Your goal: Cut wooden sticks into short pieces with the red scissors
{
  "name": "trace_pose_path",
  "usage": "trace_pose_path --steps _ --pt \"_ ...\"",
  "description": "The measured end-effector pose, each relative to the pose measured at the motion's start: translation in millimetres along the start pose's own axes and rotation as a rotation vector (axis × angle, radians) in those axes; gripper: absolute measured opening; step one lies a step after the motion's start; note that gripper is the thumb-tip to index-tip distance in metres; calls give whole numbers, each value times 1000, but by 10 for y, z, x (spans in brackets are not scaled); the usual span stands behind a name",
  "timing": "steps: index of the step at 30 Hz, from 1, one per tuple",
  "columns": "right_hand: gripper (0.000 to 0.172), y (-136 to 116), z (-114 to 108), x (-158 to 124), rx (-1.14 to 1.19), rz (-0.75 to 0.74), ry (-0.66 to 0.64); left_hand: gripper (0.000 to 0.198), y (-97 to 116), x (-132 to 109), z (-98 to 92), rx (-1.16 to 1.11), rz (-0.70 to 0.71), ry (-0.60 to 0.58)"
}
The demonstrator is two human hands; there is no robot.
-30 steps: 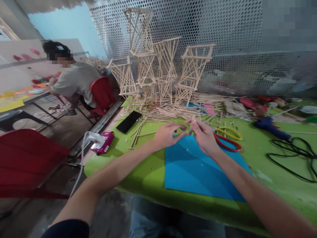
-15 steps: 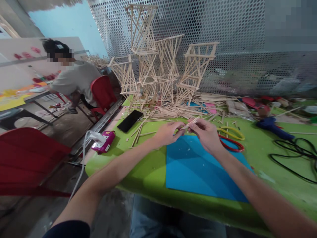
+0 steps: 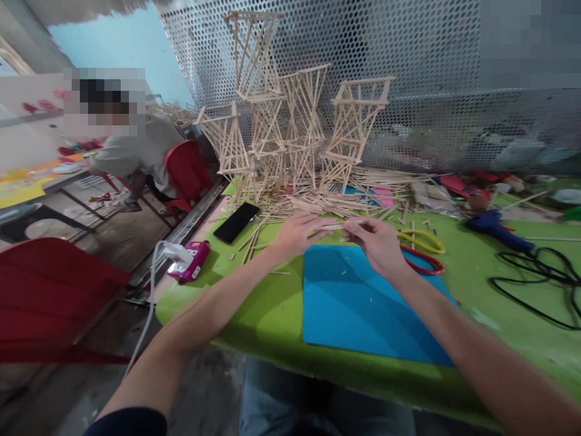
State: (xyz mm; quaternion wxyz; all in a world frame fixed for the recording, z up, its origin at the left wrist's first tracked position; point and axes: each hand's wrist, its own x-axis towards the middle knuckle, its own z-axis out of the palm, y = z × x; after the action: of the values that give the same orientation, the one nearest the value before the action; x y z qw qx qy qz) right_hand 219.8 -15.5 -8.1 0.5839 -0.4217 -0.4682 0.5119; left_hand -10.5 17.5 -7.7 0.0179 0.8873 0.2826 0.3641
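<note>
Centrally, left hand [image 3: 297,233] and right hand [image 3: 376,242] each pinch an end of one stick [image 3: 339,224] over the mat [image 3: 363,303]; pile [image 3: 318,204] at 12 o'clock.

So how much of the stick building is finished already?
Several stick towers already stand at the back of the table. Right now the left hand and right hand pinch one thin stick by the blue sheet. A big pile of loose sticks lies unused, so plenty probably remains.
</note>
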Motion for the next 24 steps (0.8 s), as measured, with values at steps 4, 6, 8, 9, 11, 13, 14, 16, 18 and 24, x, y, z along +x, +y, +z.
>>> trace_pose_path --steps 4,6,8,9,11,13,14,16,18,24 --pt "38 -9 24 -7 2 -9 3 42 -5 -1 -26 22 27 -12" --pt "40 -12 23 -6 6 -7 6 42 -48 -12 -9 10 62 17" --pt "40 -13 18 -4 0 -15 -10 41 -98 -26 19 -21 91 49" --pt "39 -12 16 -3 -7 -22 -19 40 -119 -32 32 -37 99 60" --pt "38 -9 15 -2 -22 -31 -21 39 -145 -43 52 -59 102 78" --pt "38 -8 20 -3 -29 -27 -6 38 -149 -53 61 -70 94 93" --pt "38 -8 25 -5 -29 -23 -1 38 -145 -58 62 -75 88 99" --pt "39 -13 38 -11 -27 -20 -2 36 -134 -65 56 -86 69 114" --pt "39 -23 47 -17 -26 -38 -12 34 -121 -67 41 -112 36 141" --pt "42 -48 -24 -30 -271 -240 -120 35 -79 -22 -44 -280 -194 189"
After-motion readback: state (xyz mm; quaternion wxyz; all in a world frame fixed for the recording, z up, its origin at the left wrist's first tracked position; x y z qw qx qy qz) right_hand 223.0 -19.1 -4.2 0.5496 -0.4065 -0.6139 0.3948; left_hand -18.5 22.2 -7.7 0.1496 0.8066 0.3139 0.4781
